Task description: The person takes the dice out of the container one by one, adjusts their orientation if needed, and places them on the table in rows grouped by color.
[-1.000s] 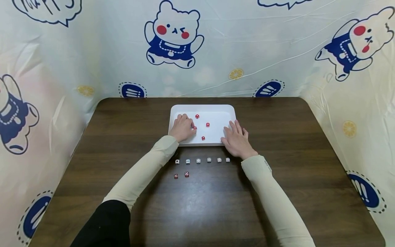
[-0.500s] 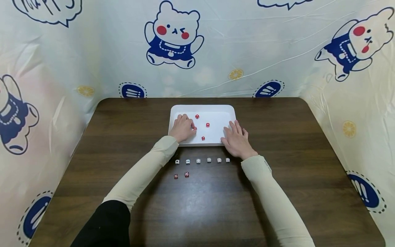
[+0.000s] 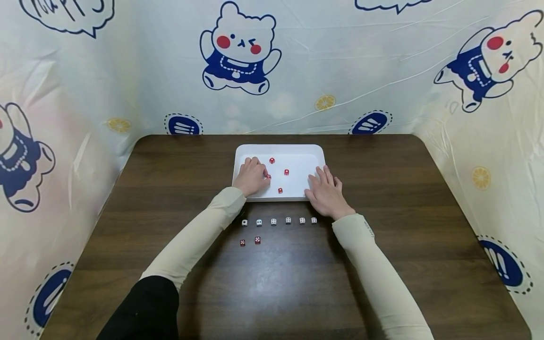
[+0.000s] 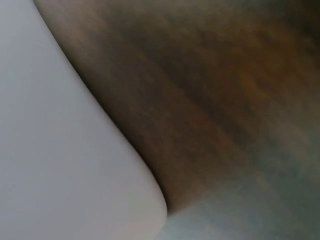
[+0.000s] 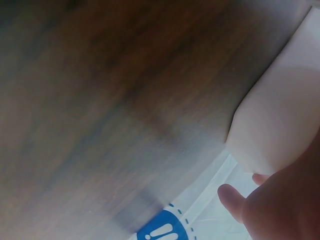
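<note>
A white tray (image 3: 303, 163) lies near the far edge of the table. Over its left part is my left hand (image 3: 251, 176), pinching a red die (image 3: 268, 176) between thumb and forefinger. Loose in the tray are three more red dice: one at the back (image 3: 272, 160), one in the middle (image 3: 286, 172) and one near the front (image 3: 280, 191). My right hand (image 3: 327, 192) rests with spread fingers on the tray's right front corner. In the right wrist view, part of that hand (image 5: 280, 210) shows beside the tray's wall (image 5: 275, 120). The left wrist view has only the tray's side (image 4: 75, 150) and blurred table.
A row of several white dice (image 3: 274, 222) stands on the brown table (image 3: 272, 293) in front of the tray. Closer to me sit two red dice, one on the left (image 3: 242, 242), one on the right (image 3: 257, 240). A printed curtain (image 3: 306, 61) surrounds the table.
</note>
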`<state>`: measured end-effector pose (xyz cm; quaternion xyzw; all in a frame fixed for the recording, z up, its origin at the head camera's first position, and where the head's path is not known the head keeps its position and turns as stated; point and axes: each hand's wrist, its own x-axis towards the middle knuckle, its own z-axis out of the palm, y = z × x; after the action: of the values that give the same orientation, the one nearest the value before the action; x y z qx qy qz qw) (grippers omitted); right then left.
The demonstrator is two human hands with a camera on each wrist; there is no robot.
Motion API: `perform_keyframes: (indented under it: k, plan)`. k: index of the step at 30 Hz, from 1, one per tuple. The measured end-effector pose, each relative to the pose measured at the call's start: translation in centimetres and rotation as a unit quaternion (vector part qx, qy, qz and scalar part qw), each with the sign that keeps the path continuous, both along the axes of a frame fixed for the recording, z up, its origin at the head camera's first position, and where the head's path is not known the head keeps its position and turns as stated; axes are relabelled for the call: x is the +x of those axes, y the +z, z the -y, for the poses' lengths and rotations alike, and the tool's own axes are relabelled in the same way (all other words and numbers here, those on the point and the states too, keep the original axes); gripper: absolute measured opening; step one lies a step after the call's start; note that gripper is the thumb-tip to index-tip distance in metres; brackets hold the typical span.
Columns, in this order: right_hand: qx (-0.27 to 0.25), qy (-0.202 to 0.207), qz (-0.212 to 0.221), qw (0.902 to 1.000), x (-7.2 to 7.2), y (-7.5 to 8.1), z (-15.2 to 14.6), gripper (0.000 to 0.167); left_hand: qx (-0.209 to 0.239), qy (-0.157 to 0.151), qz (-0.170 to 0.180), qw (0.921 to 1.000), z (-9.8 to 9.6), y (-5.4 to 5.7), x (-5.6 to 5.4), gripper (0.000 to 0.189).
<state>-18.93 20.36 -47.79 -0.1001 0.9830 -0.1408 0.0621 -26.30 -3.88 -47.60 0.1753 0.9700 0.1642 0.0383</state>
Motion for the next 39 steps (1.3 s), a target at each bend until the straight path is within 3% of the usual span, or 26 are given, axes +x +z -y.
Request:
perform_keyframes:
  k: [10, 22, 30, 39]
  plan:
    - [0.002, 0.001, 0.001, 1.0, -0.1, -0.1, 0.0, 0.058, 0.006, -0.009, 0.007, 0.9999, -0.1, 0.7, 0.6, 0.017]
    - [0.005, 0.0, -0.001, 1.0, -0.1, -0.2, 0.0, 0.058, -0.006, -0.027, -0.022, 0.9994, 0.3, 0.8, 1.2, 0.017]
    - [0.003, 0.0, 0.003, 1.0, 0.0, 0.1, 0.1, 0.058, 0.005, -0.039, -0.047, 0.9981, 0.8, 0.9, 2.0, 0.016]
    - [0.008, 0.002, 0.003, 1.0, -0.1, 0.1, 0.1, 0.059, 0.015, -0.05, -0.049, 0.9974, 1.3, 1.9, 3.4, 0.015]
